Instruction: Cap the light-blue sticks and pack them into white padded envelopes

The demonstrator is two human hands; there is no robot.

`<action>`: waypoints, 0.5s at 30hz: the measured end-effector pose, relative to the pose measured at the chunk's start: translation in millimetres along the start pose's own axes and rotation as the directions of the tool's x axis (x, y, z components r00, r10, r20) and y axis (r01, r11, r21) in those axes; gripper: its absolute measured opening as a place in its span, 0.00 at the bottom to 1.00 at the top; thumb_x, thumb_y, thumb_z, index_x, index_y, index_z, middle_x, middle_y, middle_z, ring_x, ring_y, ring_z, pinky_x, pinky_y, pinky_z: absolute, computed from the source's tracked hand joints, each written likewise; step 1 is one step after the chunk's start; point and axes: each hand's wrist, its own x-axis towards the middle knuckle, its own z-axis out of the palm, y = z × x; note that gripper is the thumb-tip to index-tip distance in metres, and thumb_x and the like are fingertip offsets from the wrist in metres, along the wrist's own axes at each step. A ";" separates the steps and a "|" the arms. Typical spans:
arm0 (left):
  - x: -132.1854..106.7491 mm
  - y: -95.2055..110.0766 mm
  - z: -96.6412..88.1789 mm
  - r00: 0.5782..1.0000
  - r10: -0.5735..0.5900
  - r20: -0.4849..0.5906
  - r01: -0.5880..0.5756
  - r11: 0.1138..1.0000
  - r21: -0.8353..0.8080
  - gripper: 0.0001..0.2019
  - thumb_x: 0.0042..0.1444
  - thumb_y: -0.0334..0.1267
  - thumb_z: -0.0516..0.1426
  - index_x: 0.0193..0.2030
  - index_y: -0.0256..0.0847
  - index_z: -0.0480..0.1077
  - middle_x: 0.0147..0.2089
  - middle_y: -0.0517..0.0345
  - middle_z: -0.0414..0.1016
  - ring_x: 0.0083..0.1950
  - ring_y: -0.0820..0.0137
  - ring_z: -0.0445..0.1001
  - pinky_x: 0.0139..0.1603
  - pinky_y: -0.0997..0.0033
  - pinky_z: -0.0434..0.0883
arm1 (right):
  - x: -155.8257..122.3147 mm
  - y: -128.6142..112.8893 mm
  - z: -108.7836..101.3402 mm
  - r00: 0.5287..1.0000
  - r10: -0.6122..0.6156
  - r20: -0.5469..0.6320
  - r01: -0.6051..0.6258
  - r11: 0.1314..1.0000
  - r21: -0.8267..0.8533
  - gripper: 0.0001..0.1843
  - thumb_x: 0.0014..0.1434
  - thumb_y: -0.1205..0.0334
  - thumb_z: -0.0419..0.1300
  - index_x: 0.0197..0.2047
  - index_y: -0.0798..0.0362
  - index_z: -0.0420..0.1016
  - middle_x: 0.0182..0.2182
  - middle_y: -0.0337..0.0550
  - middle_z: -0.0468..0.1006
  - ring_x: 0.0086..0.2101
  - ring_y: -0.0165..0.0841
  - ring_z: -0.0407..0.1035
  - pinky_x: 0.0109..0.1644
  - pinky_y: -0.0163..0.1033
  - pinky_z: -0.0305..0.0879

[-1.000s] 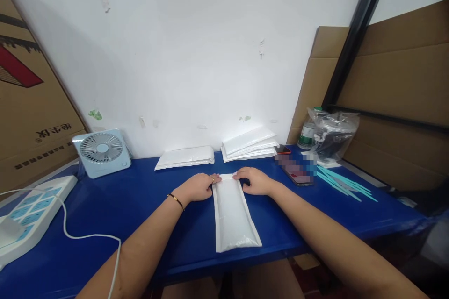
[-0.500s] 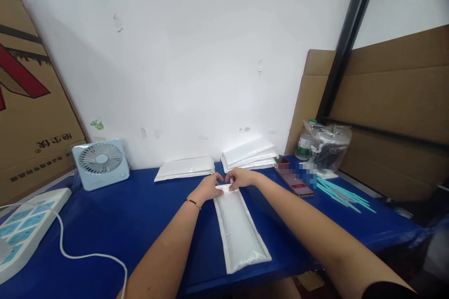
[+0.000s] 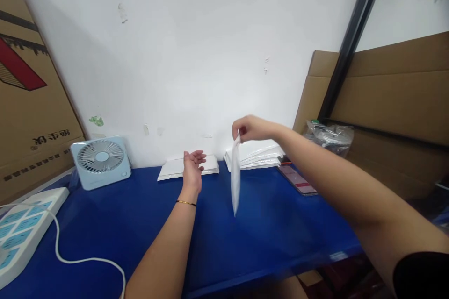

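Note:
A white padded envelope (image 3: 235, 180) hangs edge-on above the blue table, pinched at its top end by my right hand (image 3: 249, 128). My left hand (image 3: 193, 166) is raised with its fingers apart and nothing in it. Behind it, against the wall, lies a low stack of white padded envelopes (image 3: 168, 169). Beyond the hanging envelope a second, fanned stack of white envelopes (image 3: 261, 155) rests near the wall, partly covered by my right hand and forearm.
On the left stand a light blue fan (image 3: 101, 161) and a white power strip (image 3: 31, 224) with a white cable (image 3: 87, 259). A phone (image 3: 296, 180) lies right of the fanned stack. Farther right is a clear plastic bag (image 3: 331, 136). Cardboard (image 3: 396, 126) borders the right side.
My right hand has lifted the envelope off the table, and it now hangs upright. My left hand has let go of it and moved left and up, its fingers opening.

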 end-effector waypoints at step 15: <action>3.4 -31.0 -10.3 0.990 0.028 -0.142 -0.005 0.987 0.161 0.24 0.59 0.54 0.42 0.39 0.36 0.69 0.38 0.52 0.72 0.35 0.70 0.69 0.36 0.70 0.66 | -62.0 190.2 35.0 0.712 0.557 -0.427 -0.638 0.767 -0.065 0.16 0.46 0.76 0.52 0.27 0.55 0.80 0.29 0.45 0.80 0.32 0.34 0.72 0.40 0.36 0.65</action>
